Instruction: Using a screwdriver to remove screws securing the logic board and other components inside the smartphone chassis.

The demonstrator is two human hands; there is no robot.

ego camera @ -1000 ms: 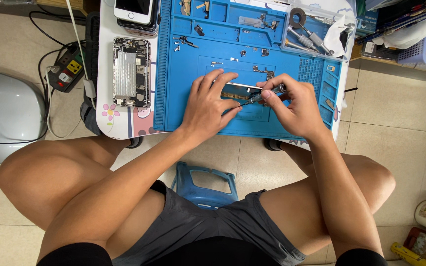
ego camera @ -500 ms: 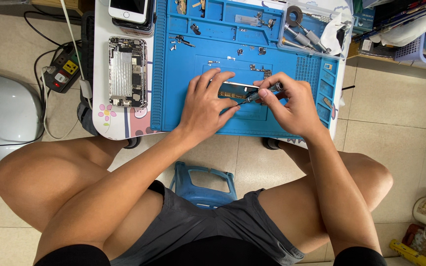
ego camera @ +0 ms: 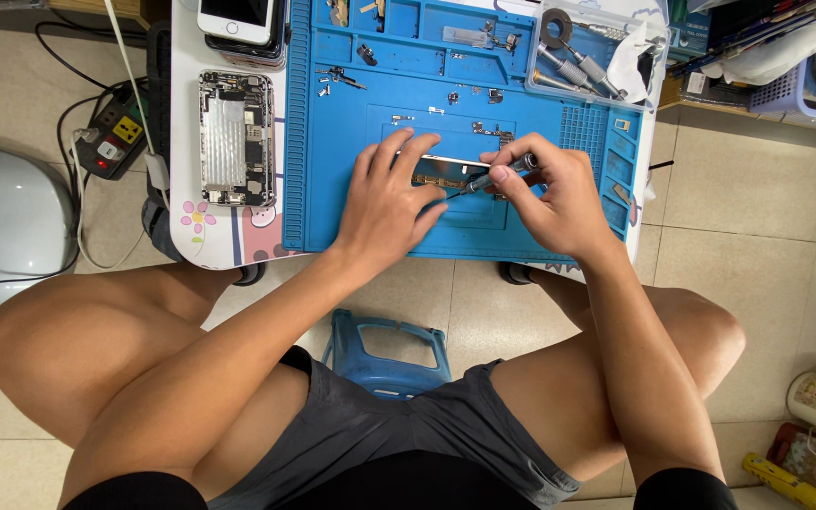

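**Board pinned on the blue mat**

While the left hand (ego camera: 391, 200) presses flat, fingers spread, on the board (ego camera: 446, 172) at mid-mat (ego camera: 332, 170), the right hand (ego camera: 552, 194) just beside it grips a screwdriver (ego camera: 495, 174), tip angled down onto the board between both hands.

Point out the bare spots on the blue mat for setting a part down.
Bare: the blue mat between its left edge and the left hand. Crowded: the top trays with loose screws, and the centre, where the right hand works a screwdriver.
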